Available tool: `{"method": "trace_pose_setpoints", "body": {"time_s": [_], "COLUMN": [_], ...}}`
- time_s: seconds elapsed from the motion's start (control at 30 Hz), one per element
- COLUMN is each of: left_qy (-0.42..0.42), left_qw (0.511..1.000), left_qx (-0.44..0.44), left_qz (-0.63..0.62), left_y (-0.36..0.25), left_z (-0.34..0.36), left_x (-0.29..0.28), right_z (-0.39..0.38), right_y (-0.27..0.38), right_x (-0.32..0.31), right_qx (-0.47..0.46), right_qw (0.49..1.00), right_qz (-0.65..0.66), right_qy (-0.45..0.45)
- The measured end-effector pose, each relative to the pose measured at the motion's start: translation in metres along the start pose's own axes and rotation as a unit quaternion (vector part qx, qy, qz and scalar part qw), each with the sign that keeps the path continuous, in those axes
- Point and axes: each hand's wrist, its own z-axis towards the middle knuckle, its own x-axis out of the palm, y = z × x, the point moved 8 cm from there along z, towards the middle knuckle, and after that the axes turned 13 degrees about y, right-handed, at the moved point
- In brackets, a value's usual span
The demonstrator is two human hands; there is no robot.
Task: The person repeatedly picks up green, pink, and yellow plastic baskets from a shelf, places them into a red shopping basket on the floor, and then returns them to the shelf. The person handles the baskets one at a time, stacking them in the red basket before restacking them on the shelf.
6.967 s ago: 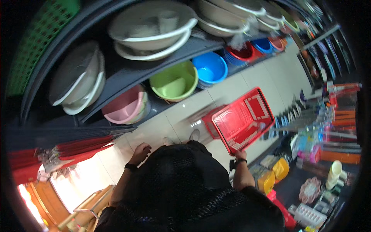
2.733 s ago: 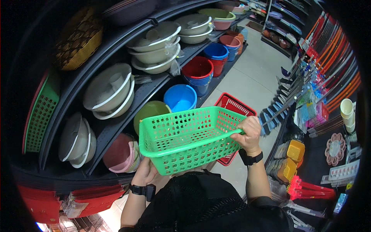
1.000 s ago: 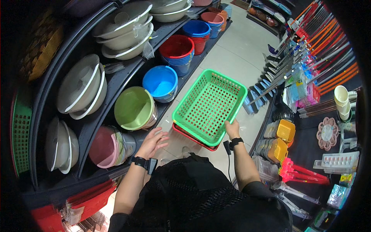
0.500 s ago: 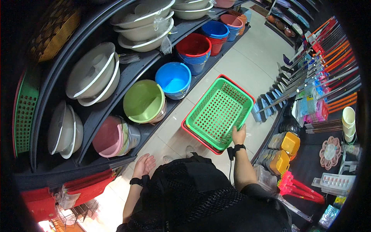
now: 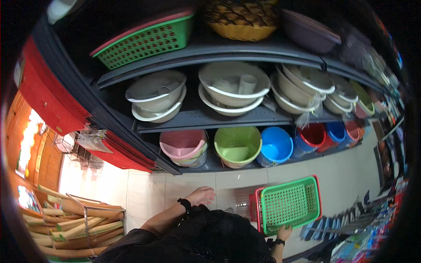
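Note:
My right hand (image 5: 284,232) grips the near rim of a green plastic basket (image 5: 290,204) with a lattice of square holes. Nested beneath it is a red basket (image 5: 258,213), whose rim shows round the green one. The pair hangs in front of me to the right, over the tiled floor. My left hand (image 5: 201,196) is held out low on the left, holding nothing, with its fingers apart. It is nearest to the bottom shelf, below a light green bucket (image 5: 237,148) and a pink bucket (image 5: 184,149).
White basins (image 5: 234,83) stand stacked on the middle shelf, and another green basket (image 5: 147,44) sits above. Blue (image 5: 275,147) and red buckets (image 5: 312,135) continue rightward. Brushes (image 5: 326,228) line the right. Brown rolls (image 5: 83,225) fill a wire rack at lower left.
My view has turned left, bringing the shelf of basins in front and the rack of rolls into sight. My right hand keeps its hold on the baskets, now farther right and lower.

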Motion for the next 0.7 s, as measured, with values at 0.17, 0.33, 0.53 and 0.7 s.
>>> {"method": "trace_pose_setpoints", "body": {"time_s": [0.17, 0.33, 0.53, 0.7], "left_qy": [-0.005, -0.001, -0.024, -0.102], "left_qw": [0.999, 0.997, 0.975, 0.865], "left_qx": [0.000, 0.030, 0.218, 0.451], "left_qz": [-0.037, -0.065, -0.042, 0.197], "left_y": [0.018, 0.013, -0.093, -0.258], "left_z": [0.001, -0.001, -0.065, -0.187], "left_x": [-0.017, -0.038, -0.039, -0.030], "right_z": [0.012, -0.010, -0.098, -0.224], "right_y": [0.051, 0.203, 0.465, 0.665], "right_x": [-0.004, 0.000, -0.038, -0.098], "right_qx": [-0.079, -0.191, -0.499, -0.676], "right_qw": [0.990, 0.944, 0.839, 0.725], "right_qz": [0.107, 0.204, 0.023, 0.002], "right_qy": [0.039, 0.174, 0.215, 0.131]}}
